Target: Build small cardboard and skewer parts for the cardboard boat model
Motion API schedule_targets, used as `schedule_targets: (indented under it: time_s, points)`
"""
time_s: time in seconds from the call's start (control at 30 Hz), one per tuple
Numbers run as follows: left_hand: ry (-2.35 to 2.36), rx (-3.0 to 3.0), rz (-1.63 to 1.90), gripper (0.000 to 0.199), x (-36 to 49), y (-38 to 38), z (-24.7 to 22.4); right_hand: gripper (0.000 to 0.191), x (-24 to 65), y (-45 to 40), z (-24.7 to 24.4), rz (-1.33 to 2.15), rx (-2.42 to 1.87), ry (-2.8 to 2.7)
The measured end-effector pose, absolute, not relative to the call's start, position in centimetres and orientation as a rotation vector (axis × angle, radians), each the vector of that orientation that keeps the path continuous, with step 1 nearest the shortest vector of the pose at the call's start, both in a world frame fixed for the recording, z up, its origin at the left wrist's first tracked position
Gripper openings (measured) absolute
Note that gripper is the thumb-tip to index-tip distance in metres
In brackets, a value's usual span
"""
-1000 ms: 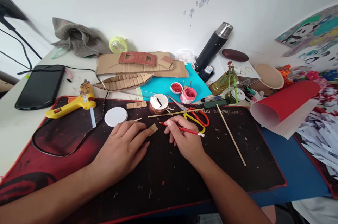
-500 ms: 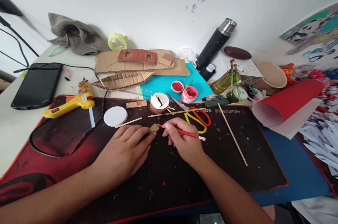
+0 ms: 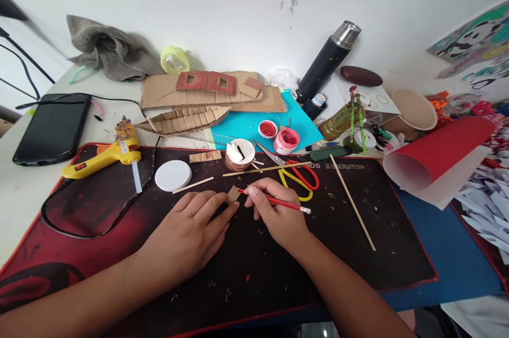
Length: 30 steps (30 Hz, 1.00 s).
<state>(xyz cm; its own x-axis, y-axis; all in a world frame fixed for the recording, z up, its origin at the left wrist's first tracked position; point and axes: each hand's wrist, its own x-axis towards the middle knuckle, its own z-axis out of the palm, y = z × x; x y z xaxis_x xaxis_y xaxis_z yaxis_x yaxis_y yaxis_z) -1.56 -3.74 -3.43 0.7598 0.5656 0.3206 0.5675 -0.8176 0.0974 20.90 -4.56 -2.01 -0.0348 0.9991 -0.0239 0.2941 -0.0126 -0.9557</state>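
My left hand [image 3: 190, 229] rests on the dark mat and grips a small piece of cardboard [image 3: 233, 194] between thumb and fingertips. In my right hand [image 3: 277, 213] is a red pencil [image 3: 285, 203], its tip at the right edge of that piece and its white eraser end pointing right. Just beyond my hands lie a thin wooden stick [image 3: 262, 170], a shorter stick [image 3: 194, 184] and a strip of cardboard [image 3: 205, 156]. Scissors [image 3: 298, 184] with yellow and red handles lie just past my right hand.
A yellow glue gun [image 3: 107, 159] with its cord lies left, near a white round lid [image 3: 172, 175]. Behind stand a jar [image 3: 243, 149], red paint pots [image 3: 286, 141], a cardboard boat hull [image 3: 186, 120] and a black thermos [image 3: 324, 67]. Another stick [image 3: 353, 204] lies right.
The camera view has shifted slightly. The small cardboard piece has turned a little in my left fingers, and more of it shows. My right hand keeps the pencil tip beside it.
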Motion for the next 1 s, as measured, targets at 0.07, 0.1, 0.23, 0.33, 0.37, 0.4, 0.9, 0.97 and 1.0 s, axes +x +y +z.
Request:
schedule_targets:
  time_s: [0.07, 0.1, 0.23, 0.33, 0.37, 0.4, 0.9, 0.97, 1.0]
  points:
    - [-0.964, -2.941, -0.502, 0.040, -1.40, -3.80, -3.42, 0.025, 20.90, -4.55, -2.08, 1.101, -1.416, -1.444]
    - [-0.973, -2.940, -0.483, 0.041, -1.33, -3.83, -3.42, 0.025, 20.90, -4.55, -2.11, 1.104, -1.411, -1.445]
    - [-0.979, -2.951, -0.451, 0.045, -1.26, -3.89, -3.42, 0.027, 20.92, -4.53, -2.18, 1.104, -1.399, -1.449]
    - [-0.941, -2.960, -0.516, 0.040, -1.41, -3.89, -3.48, 0.026, 20.93, -4.55, -2.13, 1.101, -1.399, -1.439]
    - [-0.936, -2.961, -0.531, 0.037, -1.45, -3.88, -3.50, 0.026, 20.92, -4.55, -2.11, 1.101, -1.402, -1.440]
    - [-0.937, -2.963, -0.537, 0.035, -1.49, -3.88, -3.51, 0.026, 20.91, -4.56, -2.09, 1.100, -1.407, -1.440]
    - [-0.893, -2.973, -0.461, 0.043, -1.22, -4.13, -3.12, 0.025, 20.87, -4.47, -2.36, 1.099, -1.390, -1.435]
    - [-0.892, -2.973, -0.473, 0.041, -1.25, -4.10, -3.15, 0.025, 20.88, -4.49, -2.35, 1.104, -1.400, -1.429]
    - [-0.896, -2.972, -0.472, 0.041, -1.26, -4.08, -3.16, 0.026, 20.88, -4.49, -2.35, 1.106, -1.405, -1.426]
